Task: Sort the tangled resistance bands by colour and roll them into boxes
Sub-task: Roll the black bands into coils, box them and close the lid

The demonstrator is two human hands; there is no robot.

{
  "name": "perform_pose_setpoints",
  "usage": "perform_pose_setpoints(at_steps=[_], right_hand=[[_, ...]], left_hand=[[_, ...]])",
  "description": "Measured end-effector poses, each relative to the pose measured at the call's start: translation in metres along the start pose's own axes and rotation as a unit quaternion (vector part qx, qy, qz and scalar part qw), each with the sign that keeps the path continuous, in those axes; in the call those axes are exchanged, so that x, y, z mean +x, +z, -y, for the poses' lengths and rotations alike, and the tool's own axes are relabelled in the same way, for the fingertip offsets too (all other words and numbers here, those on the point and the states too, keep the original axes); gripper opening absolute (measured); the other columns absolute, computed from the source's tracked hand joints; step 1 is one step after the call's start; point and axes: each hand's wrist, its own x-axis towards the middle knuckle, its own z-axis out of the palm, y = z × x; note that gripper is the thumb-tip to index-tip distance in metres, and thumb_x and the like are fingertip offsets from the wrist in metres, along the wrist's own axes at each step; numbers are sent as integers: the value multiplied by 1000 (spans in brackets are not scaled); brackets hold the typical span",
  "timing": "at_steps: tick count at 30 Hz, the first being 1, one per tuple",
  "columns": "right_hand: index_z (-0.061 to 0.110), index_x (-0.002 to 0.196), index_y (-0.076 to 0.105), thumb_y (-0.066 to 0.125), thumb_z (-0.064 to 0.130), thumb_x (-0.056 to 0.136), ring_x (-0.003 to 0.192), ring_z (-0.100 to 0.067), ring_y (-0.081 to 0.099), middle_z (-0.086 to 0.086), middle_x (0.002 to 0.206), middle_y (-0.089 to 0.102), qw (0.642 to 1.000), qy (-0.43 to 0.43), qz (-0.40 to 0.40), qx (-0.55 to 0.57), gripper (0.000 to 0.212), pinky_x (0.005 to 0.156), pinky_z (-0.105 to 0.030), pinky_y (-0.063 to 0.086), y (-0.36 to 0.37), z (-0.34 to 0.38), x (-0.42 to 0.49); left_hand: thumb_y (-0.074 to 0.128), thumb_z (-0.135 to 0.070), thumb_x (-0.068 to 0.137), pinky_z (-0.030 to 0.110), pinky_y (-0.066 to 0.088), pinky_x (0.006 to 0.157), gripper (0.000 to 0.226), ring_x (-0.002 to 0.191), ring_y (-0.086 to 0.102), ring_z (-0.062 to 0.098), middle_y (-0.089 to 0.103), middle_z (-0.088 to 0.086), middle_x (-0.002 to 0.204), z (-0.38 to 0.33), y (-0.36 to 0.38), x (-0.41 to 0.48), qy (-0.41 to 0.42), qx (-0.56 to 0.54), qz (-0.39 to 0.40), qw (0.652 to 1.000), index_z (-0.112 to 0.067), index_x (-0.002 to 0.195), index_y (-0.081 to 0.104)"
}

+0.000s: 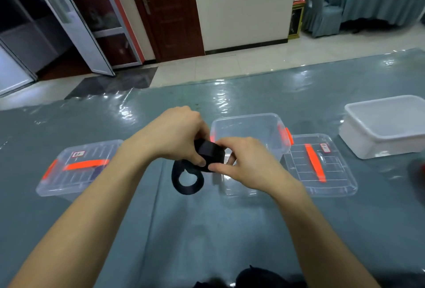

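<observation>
1. Hands: left hand and right hand meet mid-counter, each grip pinching a black band roll, its tail looping down.
2. Counter: grey, glossy; open box just behind; tiled floor beyond.

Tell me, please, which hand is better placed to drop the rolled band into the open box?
Probably the right hand: it grips the black band beside the open box; the left hand is farther away.
</observation>
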Motion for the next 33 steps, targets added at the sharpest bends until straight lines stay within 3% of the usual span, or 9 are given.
perform_pose_setpoints(at_steps=[5, 10, 14, 17, 21, 23, 26, 29, 33], right_hand=[[32, 94, 82, 94, 50, 75, 62, -13, 68, 0, 63, 71, 991, 37, -72, 107, 29, 63, -34, 54, 10, 16, 7], [20, 102, 86, 99, 24, 74, 61, -23, 75, -12, 70, 78, 917, 28, -104, 385, 31, 64, -31, 60, 8, 31, 5], [13, 100, 87, 93, 10, 75, 74, -28, 78, -20, 92, 82, 865, 25, -124, 486, 25, 66, -32, 64, 17, 43, 14], [20, 106, 84, 97, 20, 73, 77, -28, 80, -11, 100, 83, 881, 29, -81, 465, 36, 67, -36, 65, 21, 40, 15], [52, 124, 69, 100, 65, 52, 58, -15, 77, 31, 112, 72, 979, 96, -35, 177, 79, 61, -22, 58, 25, 35, 15], [46, 116, 72, 94, 67, 60, 52, -7, 72, 30, 94, 74, 993, 76, -14, 85, 64, 57, -18, 51, 34, 38, 17], [30, 95, 78, 90, 58, 75, 56, -12, 69, 7, 63, 72, 996, 50, -35, 71, 36, 58, -30, 51, 42, 37, 17], [26, 93, 80, 90, 55, 71, 57, -15, 73, 2, 60, 73, 983, 55, -76, 160, 38, 65, -44, 59, 33, 23, 12], [33, 104, 85, 98, 49, 70, 57, -33, 75, -11, 60, 74, 946, 48, -106, 304, 40, 67, -61, 62, 23, 12, 7]], left_hand=[[89, -62, 60, 34, 62, 72, 42, 73, 73, 3, 78, -18, 76, 31, 4, -18, 14, -127, -20, 992, -38, 94, 83], [106, -47, 58, 26, 64, 84, 52, 94, 84, 20, 86, 5, 99, 72, 32, -52, 4, -566, -108, 817, -32, 104, 88], [106, -47, 55, 26, 65, 83, 57, 97, 84, 23, 86, 8, 104, 70, 54, -58, -4, -652, -166, 740, -30, 107, 88], [106, -38, 59, 25, 65, 79, 47, 91, 85, 20, 86, 5, 96, 73, 52, -60, -3, -612, -183, 770, -30, 102, 88], [94, -55, 58, 30, 63, 71, 42, 74, 77, 3, 80, -17, 77, 74, 31, -51, 16, -297, -97, 950, -37, 94, 85], [90, -61, 58, 37, 60, 65, 40, 65, 68, 4, 75, -16, 68, 60, 21, -39, 39, -106, -47, 992, -37, 89, 83], [92, -58, 61, 39, 59, 67, 38, 67, 65, 3, 74, -17, 69, 55, 15, -27, 55, -58, -21, 997, -37, 91, 82], [99, -47, 64, 27, 63, 78, 40, 82, 76, 0, 80, -22, 86, 71, 19, -28, 54, -253, -17, 966, -37, 99, 82], [105, -23, 69, 23, 62, 87, 42, 95, 82, 13, 85, -6, 98, 74, 38, -26, 51, -467, -62, 881, -32, 104, 85]])
